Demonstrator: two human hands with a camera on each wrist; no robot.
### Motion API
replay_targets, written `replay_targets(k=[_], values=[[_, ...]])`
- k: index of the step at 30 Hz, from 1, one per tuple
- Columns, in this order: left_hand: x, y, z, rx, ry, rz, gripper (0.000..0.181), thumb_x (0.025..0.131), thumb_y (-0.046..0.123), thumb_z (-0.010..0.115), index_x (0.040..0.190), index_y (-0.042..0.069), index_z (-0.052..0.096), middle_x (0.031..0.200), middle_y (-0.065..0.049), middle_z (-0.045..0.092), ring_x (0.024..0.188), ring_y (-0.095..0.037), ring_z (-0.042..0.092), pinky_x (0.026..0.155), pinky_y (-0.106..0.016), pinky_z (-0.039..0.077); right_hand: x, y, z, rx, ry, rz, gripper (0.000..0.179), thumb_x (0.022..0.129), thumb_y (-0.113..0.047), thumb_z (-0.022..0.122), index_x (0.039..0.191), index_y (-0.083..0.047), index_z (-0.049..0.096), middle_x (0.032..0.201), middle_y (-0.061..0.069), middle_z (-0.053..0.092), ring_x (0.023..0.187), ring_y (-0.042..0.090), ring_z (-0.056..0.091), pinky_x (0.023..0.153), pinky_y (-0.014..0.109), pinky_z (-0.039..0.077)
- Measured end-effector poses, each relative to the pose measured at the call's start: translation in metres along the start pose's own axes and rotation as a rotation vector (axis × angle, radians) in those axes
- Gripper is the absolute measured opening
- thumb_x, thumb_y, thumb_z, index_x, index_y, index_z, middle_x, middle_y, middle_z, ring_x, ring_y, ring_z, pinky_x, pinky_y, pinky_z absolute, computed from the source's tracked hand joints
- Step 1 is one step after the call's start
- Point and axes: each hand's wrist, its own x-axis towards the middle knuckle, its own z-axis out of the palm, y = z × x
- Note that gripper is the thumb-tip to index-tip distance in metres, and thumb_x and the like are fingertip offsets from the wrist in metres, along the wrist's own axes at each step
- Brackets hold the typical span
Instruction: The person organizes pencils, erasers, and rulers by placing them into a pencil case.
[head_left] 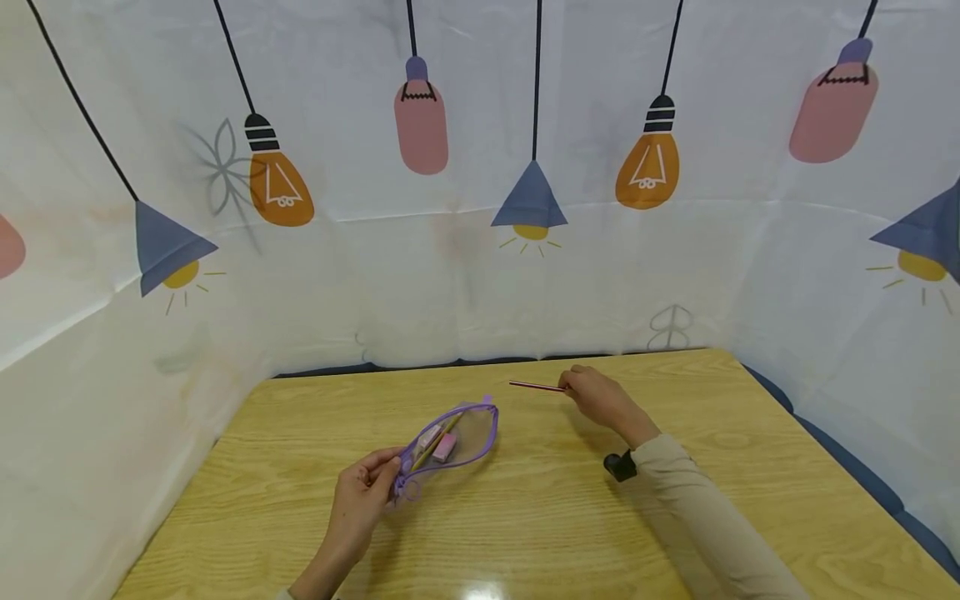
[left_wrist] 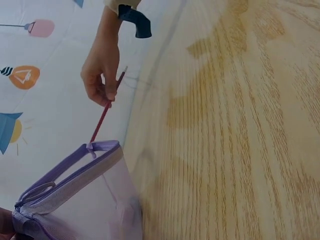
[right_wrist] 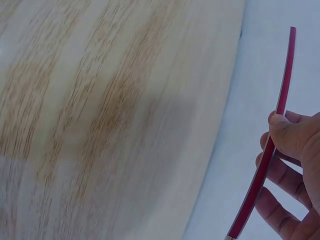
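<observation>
My left hand pinches one end of a clear pencil case with purple zipper edging, holding its mouth spread apart above the table. Through the case show a yellowish pencil, a pink eraser and another small pale pink block. To the right of the case, my right hand grips a dark red pencil between thumb and fingers. In the head view this pencil points left, beyond the case's far end and apart from it. The left wrist view shows only a bit of the left hand.
The wooden table runs under both hands, its far edge close behind the right hand. A white curtain printed with lamps surrounds the back and sides. A dark camera strap sits at the right wrist.
</observation>
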Motion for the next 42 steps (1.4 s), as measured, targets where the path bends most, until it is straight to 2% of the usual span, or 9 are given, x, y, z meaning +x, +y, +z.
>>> replay_targets(k=[5,8,15,23,31,42], values=[[-0.001,-0.001,0.001,0.005,0.002,-0.009,0.025,0.1,0.002,0.051,0.118,-0.01,0.062,0.101,-0.025,0.067,0.078,-0.024,0.068,0.059,-0.025,0.054,-0.005,-0.006,-0.004,0.011,0.018,-0.013,0.009,0.09,0.001,0.066,0.098,-0.002,0.066,0.089,0.005,0.061,0.083,0.024,0.061,0.071,0.036,0.052],[-0.001,-0.001,0.002,0.007,-0.002,0.009,0.025,0.1,0.002,0.05,0.118,-0.011,0.061,0.1,-0.025,0.067,0.076,-0.021,0.068,0.059,-0.026,0.054,-0.007,-0.009,-0.007,0.012,0.027,-0.012,0.009,0.09,0.001,0.066,0.098,-0.003,0.066,0.089,0.005,0.061,0.083,0.023,0.06,0.07,0.036,0.052],[0.0,0.0,0.003,0.003,-0.007,0.021,0.027,0.101,0.004,0.051,0.121,-0.01,0.06,0.1,-0.022,0.068,0.077,-0.021,0.068,0.059,-0.027,0.054,-0.006,-0.016,-0.013,0.006,0.056,-0.012,0.011,0.09,0.001,0.066,0.1,-0.004,0.066,0.091,0.004,0.061,0.085,0.022,0.06,0.071,0.036,0.051],[0.002,-0.001,0.004,-0.008,-0.005,0.006,0.027,0.101,0.005,0.05,0.122,-0.01,0.06,0.101,-0.021,0.068,0.079,-0.02,0.068,0.06,-0.028,0.055,-0.006,-0.025,-0.017,0.006,0.117,-0.061,0.012,0.088,0.001,0.069,0.099,-0.003,0.066,0.091,0.004,0.061,0.085,0.022,0.059,0.069,0.035,0.051],[0.001,-0.001,0.004,-0.015,-0.005,0.011,0.027,0.101,0.004,0.05,0.122,-0.011,0.06,0.1,-0.022,0.068,0.078,-0.02,0.068,0.06,-0.028,0.055,-0.006,-0.03,-0.019,-0.021,0.143,-0.083,0.013,0.088,0.001,0.07,0.099,-0.005,0.064,0.09,0.004,0.06,0.085,0.021,0.059,0.068,0.033,0.051],[0.002,-0.001,0.004,-0.025,-0.006,0.01,0.027,0.101,0.004,0.05,0.122,-0.011,0.059,0.101,-0.022,0.068,0.079,-0.02,0.068,0.062,-0.028,0.055,-0.007,-0.036,-0.023,-0.045,0.199,-0.159,0.014,0.087,0.0,0.071,0.099,-0.004,0.064,0.091,0.006,0.061,0.084,0.022,0.06,0.07,0.033,0.052]])
